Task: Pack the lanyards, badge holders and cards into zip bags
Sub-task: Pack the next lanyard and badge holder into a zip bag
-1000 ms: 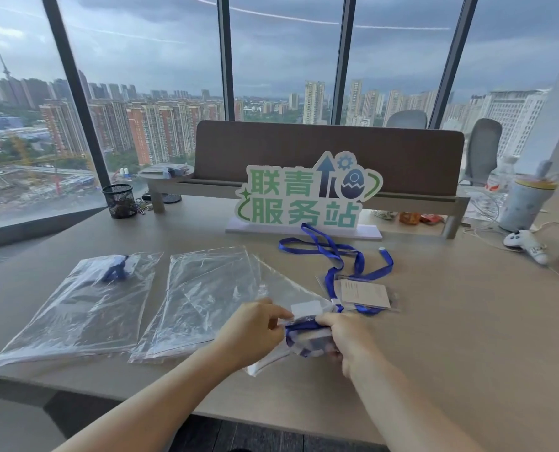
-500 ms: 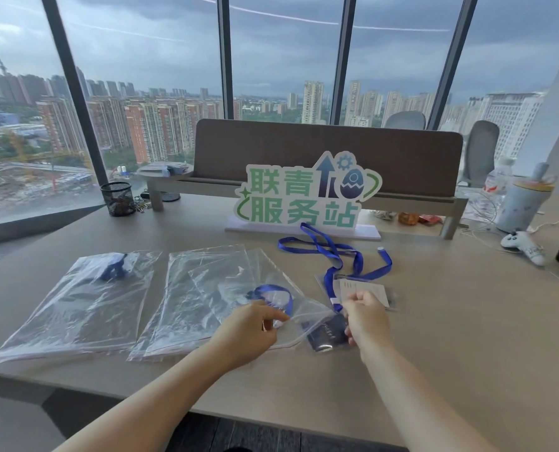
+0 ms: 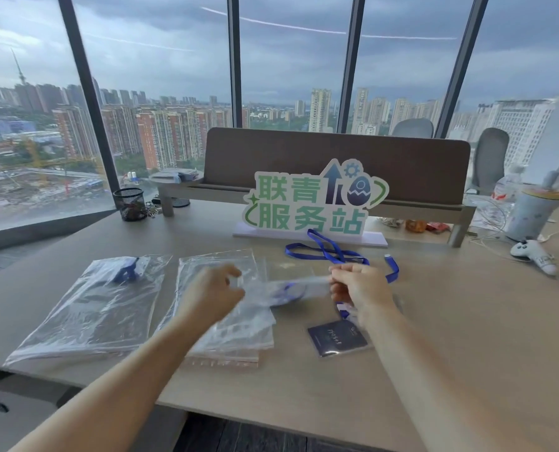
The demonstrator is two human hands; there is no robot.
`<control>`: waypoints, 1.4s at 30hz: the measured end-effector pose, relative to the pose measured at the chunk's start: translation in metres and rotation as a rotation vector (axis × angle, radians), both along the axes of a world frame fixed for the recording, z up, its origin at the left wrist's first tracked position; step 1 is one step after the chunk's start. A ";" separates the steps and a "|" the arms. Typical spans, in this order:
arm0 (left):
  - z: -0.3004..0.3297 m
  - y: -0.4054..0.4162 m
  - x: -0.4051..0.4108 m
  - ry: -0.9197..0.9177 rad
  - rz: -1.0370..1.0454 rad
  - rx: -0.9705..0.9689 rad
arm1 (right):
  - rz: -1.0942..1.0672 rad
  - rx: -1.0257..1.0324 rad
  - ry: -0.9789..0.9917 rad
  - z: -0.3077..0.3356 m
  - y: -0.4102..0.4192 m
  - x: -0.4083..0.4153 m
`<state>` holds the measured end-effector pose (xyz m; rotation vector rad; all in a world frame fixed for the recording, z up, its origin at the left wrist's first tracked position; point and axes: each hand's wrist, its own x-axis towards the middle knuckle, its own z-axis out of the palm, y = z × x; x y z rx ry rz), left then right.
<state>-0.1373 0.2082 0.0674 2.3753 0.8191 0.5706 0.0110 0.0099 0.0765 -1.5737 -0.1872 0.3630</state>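
Clear plastic: a zip bag (image 3: pixel 291 287) hangs between my two hands above the desk (image 3: pixel 467 337), with a coiled blue lanyard (image 3: pixel 286 291) showing through it
Left hand (image 3: pixel 214 293): raised at the bag's left end; the picture is blurred here, so I cannot tell whether my fingers pinch the plastic or hang loose
Right hand (image 3: pixel 358 288): fingers curled, pinching the bag's right end near its top edge
Step in hand, as I judge it: closing or settling this bag; I should keep the top edge taut between both hands, press the seal from one end to the other, and keep the lanyard clear of the strip so it does not jam
Bag's look: thin, glossy, crumpled, see-through
Still to pack: a dark card in a clear holder (image 3: pixel 337 339) lies flat on the desk just below my right wrist; a loose blue lanyard (image 3: pixel 330 252) lies looped beyond my hands, before the green sign (image 3: pixel 310 203)
Spare bags: a stack of bags (image 3: pixel 229 324) lies under my left hand, its red-striped seals toward me
Already filled: a bag with something blue inside (image 3: pixel 92 308) lies flat at far left, well apart from the rest
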 end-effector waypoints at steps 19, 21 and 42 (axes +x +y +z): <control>0.149 -0.036 -0.009 -0.658 -0.379 -0.356 | -0.118 0.381 -0.417 0.145 -0.059 -0.029; 0.147 -0.048 -0.005 -0.623 -0.388 -0.315 | -0.271 0.141 -0.674 0.141 -0.063 -0.029; 0.149 -0.089 0.009 -0.520 -0.507 -0.256 | 0.196 -0.461 -1.087 0.159 -0.044 -0.052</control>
